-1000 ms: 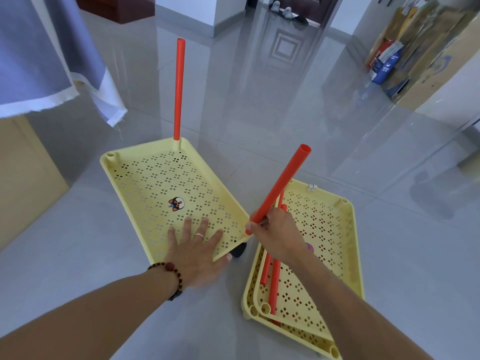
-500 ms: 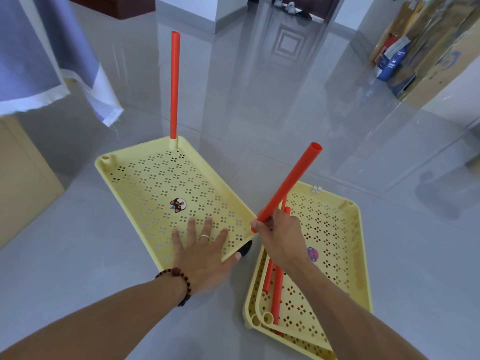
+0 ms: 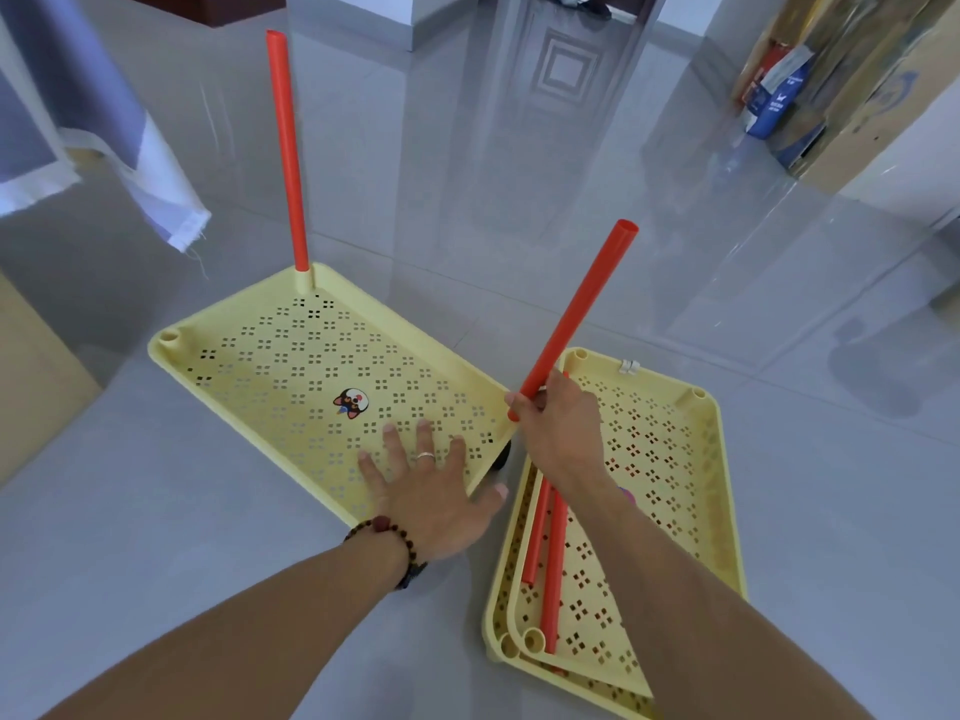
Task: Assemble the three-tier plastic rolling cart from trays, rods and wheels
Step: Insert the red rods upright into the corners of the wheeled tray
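I'm pressing my left hand (image 3: 434, 498) flat, fingers spread, on the near end of the perforated yellow plastic tray (image 3: 291, 366) on the left — my right hand (image 3: 558, 426) is gripping a tilted red plastic rod (image 3: 582, 309) over its right corner.

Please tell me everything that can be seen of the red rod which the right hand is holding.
The held red rod is a straight, smooth tube, apparently plastic, orange-red, with an open hollow top end. It is tilted, its top leaning up and away to the right. The right hand grips it near the bottom, fingers curled round it. Its lower end sits at the near right corner of the left yellow tray; whether it is in a socket cannot be told. Nothing else touches it.
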Demonstrator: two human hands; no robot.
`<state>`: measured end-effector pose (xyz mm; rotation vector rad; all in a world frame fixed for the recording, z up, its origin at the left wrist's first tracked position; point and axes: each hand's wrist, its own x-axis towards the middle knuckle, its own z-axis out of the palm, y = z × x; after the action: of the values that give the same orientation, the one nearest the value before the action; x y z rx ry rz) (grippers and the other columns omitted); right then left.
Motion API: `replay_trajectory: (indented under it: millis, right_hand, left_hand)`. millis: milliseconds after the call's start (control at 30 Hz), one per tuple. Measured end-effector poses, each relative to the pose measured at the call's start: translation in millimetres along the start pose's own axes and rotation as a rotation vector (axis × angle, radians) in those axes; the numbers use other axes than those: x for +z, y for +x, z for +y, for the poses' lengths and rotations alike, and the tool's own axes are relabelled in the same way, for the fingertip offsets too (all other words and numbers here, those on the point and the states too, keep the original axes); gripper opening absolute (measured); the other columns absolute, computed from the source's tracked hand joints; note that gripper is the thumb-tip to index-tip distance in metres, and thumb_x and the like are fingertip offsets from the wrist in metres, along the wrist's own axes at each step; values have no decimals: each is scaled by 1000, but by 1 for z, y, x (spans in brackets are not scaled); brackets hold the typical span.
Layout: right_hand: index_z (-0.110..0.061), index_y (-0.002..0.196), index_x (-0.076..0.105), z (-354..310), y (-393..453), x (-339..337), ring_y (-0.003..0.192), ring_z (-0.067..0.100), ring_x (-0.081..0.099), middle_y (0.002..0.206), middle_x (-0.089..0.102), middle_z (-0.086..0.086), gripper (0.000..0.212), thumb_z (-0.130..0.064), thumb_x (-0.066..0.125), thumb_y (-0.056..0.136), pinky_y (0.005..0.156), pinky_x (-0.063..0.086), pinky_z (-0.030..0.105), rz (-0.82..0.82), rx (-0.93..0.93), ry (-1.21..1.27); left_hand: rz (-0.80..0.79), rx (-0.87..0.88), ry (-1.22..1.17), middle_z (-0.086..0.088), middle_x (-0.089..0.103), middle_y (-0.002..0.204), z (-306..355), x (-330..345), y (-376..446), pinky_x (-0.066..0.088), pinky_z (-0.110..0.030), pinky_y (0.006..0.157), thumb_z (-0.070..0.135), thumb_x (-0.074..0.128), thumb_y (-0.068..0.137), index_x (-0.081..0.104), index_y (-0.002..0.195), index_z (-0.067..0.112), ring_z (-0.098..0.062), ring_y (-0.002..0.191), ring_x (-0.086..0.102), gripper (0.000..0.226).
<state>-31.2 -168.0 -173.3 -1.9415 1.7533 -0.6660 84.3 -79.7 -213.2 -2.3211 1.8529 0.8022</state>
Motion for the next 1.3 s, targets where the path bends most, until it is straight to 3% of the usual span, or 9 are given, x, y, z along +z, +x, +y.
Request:
replay_trajectory:
  millis: [133,233,400,500,600,733,967,1133,1300]
  right_hand:
    - [-10,122,57,6,-1,-12,94,18,69,101,75,3,38,-35,62,94,87,54,34,-30,105,139]
    - [-11,119,58,20,-23,-26,73,13,62,83,66,-4,38,-39,56,94,74,51,31,7,223,15]
    - [-14,82,59,55,-68,-30,57,14,58,66,61,-3,23,-37,59,81,64,59,31,-286,400,-302]
    - [-16,101,51,63,-86,-25,65,12,60,76,61,-4,37,-43,63,79,54,51,28,-383,460,-352]
    - [-11,108,44,68,-89,-26,71,15,63,82,60,1,40,-31,65,81,53,49,28,-381,475,-286]
    - [-8,84,54,64,-74,-43,58,16,56,70,59,3,11,-17,57,88,58,53,33,-295,514,-76]
    - [-14,111,39,32,-70,-84,56,23,73,77,72,14,15,-24,47,103,52,59,29,49,386,555]
    - [-11,114,44,24,-74,-92,69,21,76,88,73,15,37,-3,68,88,71,63,37,-6,301,569]
    - [-12,90,65,23,-74,-95,76,19,75,86,75,9,14,-5,73,83,79,62,38,-106,196,423]
  left_hand:
    - [-285,258,214,-4,-18,161,-20,-30,-8,1,-62,115,80,35,81,3,152,40,-40,144,-22,88]
    - [-395,390,296,9,-19,160,-42,-41,-18,1,-59,117,74,52,79,2,152,45,-25,146,-23,92]
    - [-265,441,404,7,-27,158,-45,-17,-29,0,-63,115,71,38,89,-9,150,44,-24,144,-27,82]
    - [-219,412,364,8,-27,158,-39,-10,-31,-1,-67,112,72,35,88,-10,150,44,-24,144,-27,81]
    - [-176,374,310,5,-25,159,-31,-3,-30,-4,-70,110,74,33,87,-10,150,43,-26,145,-26,82]
    - [-135,299,228,2,-23,160,-12,6,-31,-5,-72,107,75,32,87,-7,151,40,-30,145,-24,83]
    - [-182,52,-68,3,-24,160,22,16,-33,1,-72,108,72,39,85,-1,152,41,-32,145,-25,83]
    - [-79,177,185,-3,-21,161,8,19,-42,-8,-68,110,75,36,82,-5,151,43,-36,145,-23,86]
    - [-39,270,212,4,-16,162,-13,24,-46,-5,-68,110,70,26,90,0,151,44,-33,144,-27,72]
